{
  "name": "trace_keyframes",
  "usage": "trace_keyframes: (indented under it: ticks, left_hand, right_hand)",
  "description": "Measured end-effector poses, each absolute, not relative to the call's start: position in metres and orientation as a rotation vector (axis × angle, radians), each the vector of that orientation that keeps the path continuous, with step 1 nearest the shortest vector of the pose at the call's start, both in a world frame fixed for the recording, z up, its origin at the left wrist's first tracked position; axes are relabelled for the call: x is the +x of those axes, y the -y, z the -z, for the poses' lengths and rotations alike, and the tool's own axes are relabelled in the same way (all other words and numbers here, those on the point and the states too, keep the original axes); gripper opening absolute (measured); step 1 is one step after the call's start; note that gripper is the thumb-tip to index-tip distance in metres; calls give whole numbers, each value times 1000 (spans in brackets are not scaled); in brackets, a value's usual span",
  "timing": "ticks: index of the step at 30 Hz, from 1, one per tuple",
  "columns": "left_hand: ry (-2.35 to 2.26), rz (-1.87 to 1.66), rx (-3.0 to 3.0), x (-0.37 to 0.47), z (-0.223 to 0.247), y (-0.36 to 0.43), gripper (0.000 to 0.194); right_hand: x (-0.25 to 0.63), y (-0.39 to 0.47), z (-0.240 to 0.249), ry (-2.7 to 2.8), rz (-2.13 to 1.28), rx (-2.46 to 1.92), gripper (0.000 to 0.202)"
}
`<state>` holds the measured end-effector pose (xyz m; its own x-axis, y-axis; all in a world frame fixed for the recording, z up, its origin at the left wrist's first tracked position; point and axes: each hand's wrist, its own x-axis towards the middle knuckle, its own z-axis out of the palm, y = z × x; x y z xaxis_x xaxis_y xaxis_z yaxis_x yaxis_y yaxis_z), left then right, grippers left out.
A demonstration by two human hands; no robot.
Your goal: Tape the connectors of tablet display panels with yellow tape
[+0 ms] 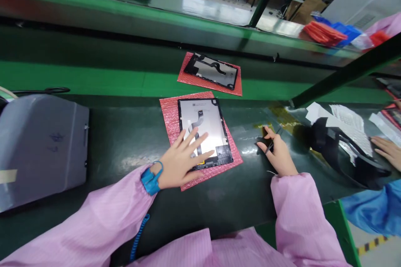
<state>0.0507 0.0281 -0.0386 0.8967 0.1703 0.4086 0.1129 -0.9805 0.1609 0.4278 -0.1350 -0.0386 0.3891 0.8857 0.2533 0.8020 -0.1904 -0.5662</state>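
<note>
My left hand [184, 156], with a blue wrist strap [151, 179], is spread over the lower left part of a tablet screen assembly [213, 125]. The assembly shows its silver back, a dark flex cable and a black frame. Under it lies a pink bubble-wrap sheet [171, 119]. To the right, my right hand [277, 152] is closed around dark tweezers [272, 145], low over the bench beside pieces of yellowish tape [260, 126]. Behind, a second screen assembly [213, 71] rests on another pink bubble-wrap sheet [188, 78].
A grey plastic box [44, 146] stands at the left. At the right are a black strap-like object [347, 150], white packing sheets [351, 121] and another person's hand [387, 150]. A green post [344, 73] slants down to the bench. Red bags [324, 33] lie on the upper shelf.
</note>
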Motion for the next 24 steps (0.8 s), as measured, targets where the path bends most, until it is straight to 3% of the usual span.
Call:
trace_keyframes:
  ticks: [4,8,12,17,24]
  left_hand:
    - [-296,-565,2948,65,41,-4,86]
    - [-444,-371,2952,66,32,3,82]
    - [-498,-354,2970,62,27,6,80]
    - [-462,-566,2984,60,36,9,104]
    - [-497,-477,2889,56,38,7,64]
  right_hand:
    - [434,114,27,1506,27,-2066,39]
    - [402,24,-10,1902,229,-2064,19]
    - [355,-84,-35,2204,151,-2083,20]
    - [314,-166,-33,2335,35,-2233,36]
    - [314,-192,-36,2092,80,-2326,52]
